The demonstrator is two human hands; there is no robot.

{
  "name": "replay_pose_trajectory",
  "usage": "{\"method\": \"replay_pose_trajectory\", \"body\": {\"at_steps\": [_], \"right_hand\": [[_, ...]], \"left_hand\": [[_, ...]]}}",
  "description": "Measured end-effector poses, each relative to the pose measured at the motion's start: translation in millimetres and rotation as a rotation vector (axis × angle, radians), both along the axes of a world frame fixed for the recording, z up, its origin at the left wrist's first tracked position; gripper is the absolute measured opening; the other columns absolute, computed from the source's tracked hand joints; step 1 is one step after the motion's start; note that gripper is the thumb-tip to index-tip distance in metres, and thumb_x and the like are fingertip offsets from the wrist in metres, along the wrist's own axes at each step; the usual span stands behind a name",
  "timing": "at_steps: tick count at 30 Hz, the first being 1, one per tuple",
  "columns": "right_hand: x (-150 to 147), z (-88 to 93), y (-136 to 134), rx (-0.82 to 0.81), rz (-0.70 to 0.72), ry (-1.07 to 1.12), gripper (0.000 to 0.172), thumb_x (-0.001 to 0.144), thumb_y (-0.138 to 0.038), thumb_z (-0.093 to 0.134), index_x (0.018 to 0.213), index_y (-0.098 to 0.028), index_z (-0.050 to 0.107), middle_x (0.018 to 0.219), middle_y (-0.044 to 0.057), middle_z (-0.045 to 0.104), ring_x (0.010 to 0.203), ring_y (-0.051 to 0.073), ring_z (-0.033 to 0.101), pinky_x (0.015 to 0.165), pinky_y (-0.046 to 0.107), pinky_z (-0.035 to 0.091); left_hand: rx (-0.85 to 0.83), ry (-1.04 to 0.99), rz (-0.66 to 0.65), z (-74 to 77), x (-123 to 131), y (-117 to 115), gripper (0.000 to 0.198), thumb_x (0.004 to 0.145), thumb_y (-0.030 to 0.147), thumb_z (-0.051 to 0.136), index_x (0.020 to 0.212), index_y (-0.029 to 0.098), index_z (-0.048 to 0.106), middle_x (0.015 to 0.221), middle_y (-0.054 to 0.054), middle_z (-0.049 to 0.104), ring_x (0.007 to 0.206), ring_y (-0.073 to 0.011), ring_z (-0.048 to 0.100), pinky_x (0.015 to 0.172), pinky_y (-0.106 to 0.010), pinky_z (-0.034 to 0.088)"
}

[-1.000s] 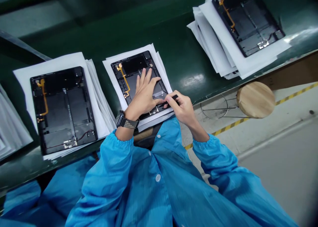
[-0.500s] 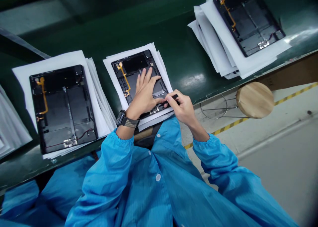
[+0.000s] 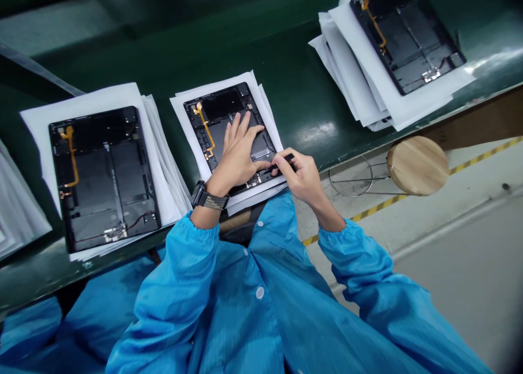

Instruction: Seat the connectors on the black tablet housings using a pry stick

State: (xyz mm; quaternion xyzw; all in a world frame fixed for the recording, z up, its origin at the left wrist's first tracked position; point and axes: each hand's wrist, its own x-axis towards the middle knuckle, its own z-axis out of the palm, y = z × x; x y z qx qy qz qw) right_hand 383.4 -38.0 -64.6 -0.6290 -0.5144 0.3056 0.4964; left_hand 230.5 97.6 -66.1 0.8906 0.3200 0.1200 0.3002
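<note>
An opened black tablet housing [image 3: 223, 108] with an orange flex cable lies on a stack of white sheets [image 3: 186, 115] in the middle of the green belt. My left hand [image 3: 239, 153] lies flat on it, fingers spread, pressing it down; a dark watch sits on that wrist. My right hand [image 3: 300, 175] is closed round a thin black tool [image 3: 286, 161], whose tip meets the housing's near right corner beside my left thumb.
A second open housing [image 3: 104, 175] on white sheets lies to the left, a third [image 3: 406, 33] at the far right. The green belt [image 3: 310, 107] runs across. A round wooden stool [image 3: 417, 164] stands on the floor beside a yellow-black stripe.
Almost nothing has moved. My right hand has edged slightly with the tool at the housing's corner; the view has shifted a little.
</note>
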Motion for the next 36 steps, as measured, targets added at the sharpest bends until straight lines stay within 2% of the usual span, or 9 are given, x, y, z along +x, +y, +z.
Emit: {"method": "replay_pose_trajectory", "body": {"at_steps": [12, 20, 28, 36], "right_hand": [[9, 7.3, 9, 0.004, 0.009, -0.142, 0.029, 0.107, -0.044, 0.054, 0.091, -0.022, 0.065, 0.070, -0.001, 0.071, 0.062, 0.014, 0.066, 0.060, 0.027, 0.046], [11, 7.6, 12, 0.007, 0.004, -0.127, 0.026, 0.106, -0.040, 0.055, 0.090, -0.022, 0.064, 0.069, -0.002, 0.070, 0.060, 0.013, 0.066, 0.060, 0.027, 0.047], [12, 4.0, 12, 0.026, -0.027, -0.106, 0.023, 0.106, -0.036, 0.055, 0.089, -0.022, 0.063, 0.070, -0.003, 0.069, 0.061, 0.012, 0.067, 0.058, 0.025, 0.046], [15, 2.1, 8, 0.022, -0.105, -0.080, 0.029, 0.105, -0.044, 0.056, 0.089, -0.021, 0.064, 0.068, -0.002, 0.067, 0.061, 0.012, 0.066, 0.060, 0.026, 0.048]], "left_hand": [[-0.012, 0.013, -0.026, 0.9, -3, 6, 0.072, 0.080, 0.027, 0.083, 0.144, 0.025, 0.049, 0.177, -0.015, 0.019, 0.165, -0.0365, 0.005, 0.132, -0.066, 0.006], [-0.025, -0.003, -0.021, 2.2, -2, 5, 0.073, 0.078, 0.026, 0.085, 0.142, 0.024, 0.050, 0.177, -0.015, 0.020, 0.165, -0.0377, 0.006, 0.132, -0.066, 0.006], [-0.067, 0.011, -0.052, 8.1, -4, 5, 0.078, 0.074, 0.028, 0.087, 0.143, 0.024, 0.050, 0.178, -0.016, 0.014, 0.165, -0.0387, 0.001, 0.131, -0.067, 0.002], [-0.103, 0.073, -0.043, 15.5, -2, 3, 0.083, 0.073, 0.031, 0.085, 0.146, 0.024, 0.045, 0.179, -0.015, 0.009, 0.165, -0.0368, -0.003, 0.132, -0.063, -0.001]]}}
